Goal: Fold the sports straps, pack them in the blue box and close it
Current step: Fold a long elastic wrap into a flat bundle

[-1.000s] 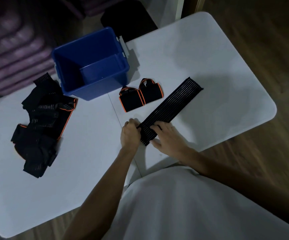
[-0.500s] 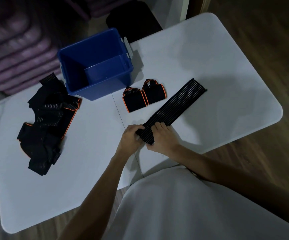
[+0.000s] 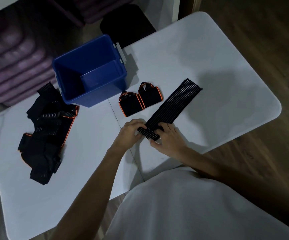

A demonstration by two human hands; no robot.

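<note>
A long black ribbed strap (image 3: 173, 104) lies diagonally on the white table (image 3: 209, 66). Its near end is turned over into a small roll between my hands. My left hand (image 3: 131, 131) grips the roll's left side and my right hand (image 3: 168, 137) grips its right side, fingers curled over it. Two folded black straps with orange edging (image 3: 140, 99) lie side by side just beyond my hands. The open blue box (image 3: 90, 71) stands behind them, with nothing inside. A heap of unfolded black and orange straps (image 3: 46, 129) lies at the left.
A white latch (image 3: 121, 53) sticks out on the blue box's right side. A dark stool (image 3: 126, 23) stands past the table's far edge. Purple cushions (image 3: 13, 63) fill the far left. Wooden floor (image 3: 270, 40) lies to the right.
My hands have turned the strap's near end over and rolled it a little further away from me. The flat part of the strap is shorter.
</note>
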